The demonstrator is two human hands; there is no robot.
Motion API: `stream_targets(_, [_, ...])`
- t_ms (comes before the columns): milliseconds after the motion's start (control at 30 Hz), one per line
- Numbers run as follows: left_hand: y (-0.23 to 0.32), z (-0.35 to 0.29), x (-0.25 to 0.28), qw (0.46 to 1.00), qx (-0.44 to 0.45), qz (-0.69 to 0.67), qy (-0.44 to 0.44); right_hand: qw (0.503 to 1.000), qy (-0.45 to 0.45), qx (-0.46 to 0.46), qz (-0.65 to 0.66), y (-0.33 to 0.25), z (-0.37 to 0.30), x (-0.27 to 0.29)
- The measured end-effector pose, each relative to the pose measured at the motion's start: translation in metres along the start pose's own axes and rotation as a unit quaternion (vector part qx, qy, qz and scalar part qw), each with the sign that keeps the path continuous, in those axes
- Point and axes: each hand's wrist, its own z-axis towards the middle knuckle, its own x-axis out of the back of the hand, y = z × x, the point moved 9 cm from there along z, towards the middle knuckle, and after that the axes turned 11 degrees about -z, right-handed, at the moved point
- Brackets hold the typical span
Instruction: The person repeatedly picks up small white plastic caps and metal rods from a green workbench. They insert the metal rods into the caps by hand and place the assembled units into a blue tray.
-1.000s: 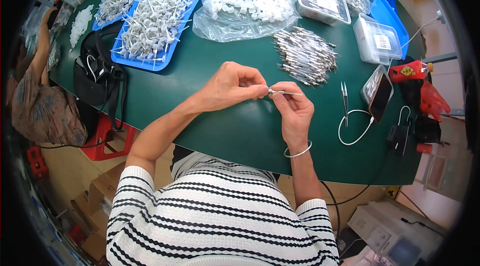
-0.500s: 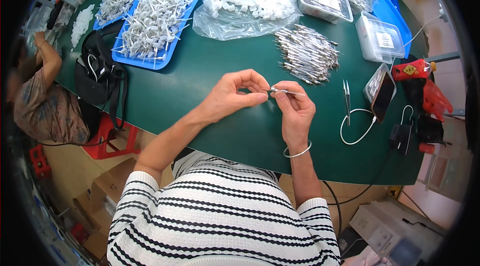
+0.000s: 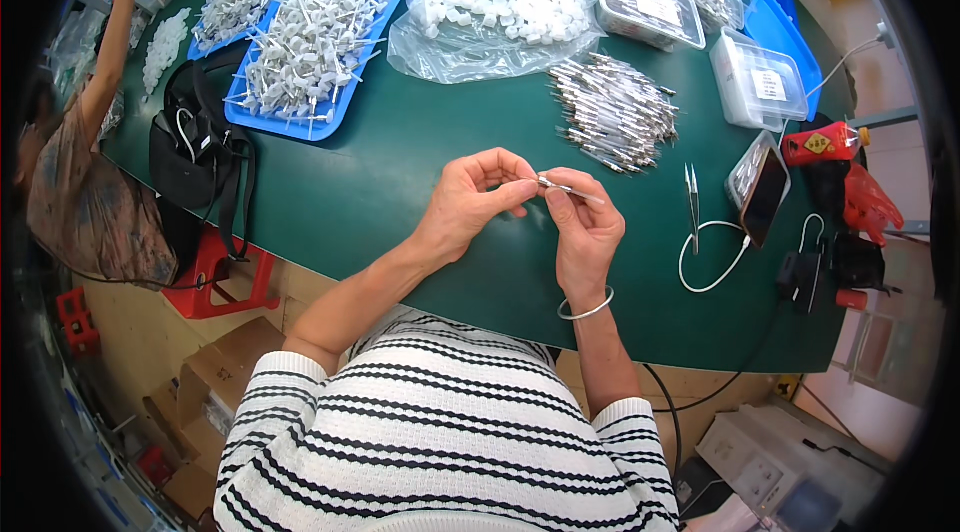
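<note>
Over the near part of the green table, both my hands meet at a thin silvery rod (image 3: pixel 562 187) with a pale, narrow end pointing right. My right hand (image 3: pixel 588 230) pinches its middle between thumb and fingers, and a metal bangle rings that wrist. Thumb and index finger of my left hand (image 3: pixel 472 200) are closed at the rod's left end; the fingertips hide that end. Beyond my right hand lies a heap of similar slim rods (image 3: pixel 615 114). Metal tweezers (image 3: pixel 692 197) rest to the right of my hands.
A blue tray (image 3: pixel 325 127) of white-capped pins stands at the far left, beside a black bag (image 3: pixel 195 157). White caps fill a clear bag (image 3: pixel 470 60) at the back. Lidded plastic boxes (image 3: pixel 765 102), a phone (image 3: pixel 765 197) and a white cable (image 3: pixel 705 290) are at right. A co-worker (image 3: pixel 95 202) sits left.
My left thumb has come up against the rod, narrowing the gap between my left fingers. My right hand has shifted slightly left. The co-worker's arm has stretched farther away toward the back.
</note>
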Motion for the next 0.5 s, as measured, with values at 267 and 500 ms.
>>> stream_targets(267, [-0.014,-0.006,-0.003,0.993,0.015,-0.102,0.052,0.998,0.037,0.018,-0.037,-0.002,-0.004,0.004])
stream_targets(500, [-0.014,-0.008,-0.009,0.989,0.0,-0.144,0.042,0.999,0.042,0.02,-0.008,-0.002,-0.006,0.004])
